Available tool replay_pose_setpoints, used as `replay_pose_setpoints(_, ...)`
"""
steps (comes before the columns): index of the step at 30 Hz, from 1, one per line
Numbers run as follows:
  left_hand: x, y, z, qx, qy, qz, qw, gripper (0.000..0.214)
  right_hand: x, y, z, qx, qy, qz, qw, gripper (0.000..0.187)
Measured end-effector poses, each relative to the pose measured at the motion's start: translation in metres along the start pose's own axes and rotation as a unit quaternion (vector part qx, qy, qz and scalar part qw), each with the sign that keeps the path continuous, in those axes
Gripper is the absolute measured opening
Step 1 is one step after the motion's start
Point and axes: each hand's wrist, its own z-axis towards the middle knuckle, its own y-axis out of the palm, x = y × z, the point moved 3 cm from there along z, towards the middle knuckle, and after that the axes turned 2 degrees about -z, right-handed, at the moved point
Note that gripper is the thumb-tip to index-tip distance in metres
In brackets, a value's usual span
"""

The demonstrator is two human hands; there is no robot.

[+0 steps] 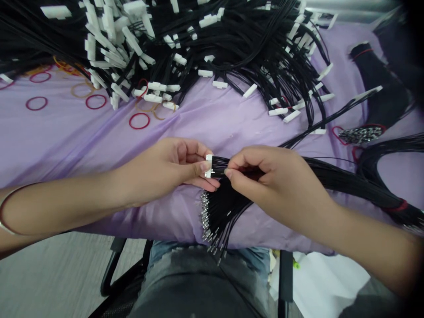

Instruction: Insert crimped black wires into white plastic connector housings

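Between thumb and fingers, my left hand grips a white connector housing on its side. Several black wires run out of the housing toward the right. My right hand pinches black wire close to the housing; its fingertips hide exactly how many strands it holds. Beneath both hands, a fanned bundle of black wires lies on the purple cloth, its silver metal terminals pointing left and down toward the cloth's front edge.
A heap of black cables with white connectors covers the back of the purple cloth. Red rubber bands lie at left. At right sits a tied wire bundle with metal ends. A chair armrest stands below the front edge.
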Motion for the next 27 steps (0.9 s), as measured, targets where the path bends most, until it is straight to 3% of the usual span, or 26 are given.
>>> replay_pose_setpoints(16, -0.003, 0.0, 0.001, 0.055, 0.009, -0.005, 0.998, 0.006, 0.001, 0.015, -0.002, 0.052, -0.063, -0.02, 0.996, 0.013)
replay_pose_setpoints(20, -0.003, -0.001, 0.001, 0.033, 0.009, -0.009, 0.999, 0.004, 0.003, 0.015, -0.002, 0.057, -0.068, -0.022, 0.996, 0.013)
replay_pose_setpoints(23, 0.0, -0.005, 0.002, 0.008, 0.026, 0.005, 1.0, 0.002, 0.001, 0.009, -0.003, 0.047, -0.116, -0.049, 0.991, 0.009)
replay_pose_setpoints(27, 0.007, -0.013, 0.003, 0.018, 0.064, 0.07, 0.995, 0.001, -0.002, -0.003, -0.008, 0.092, -0.21, -0.149, 0.962, 0.015)
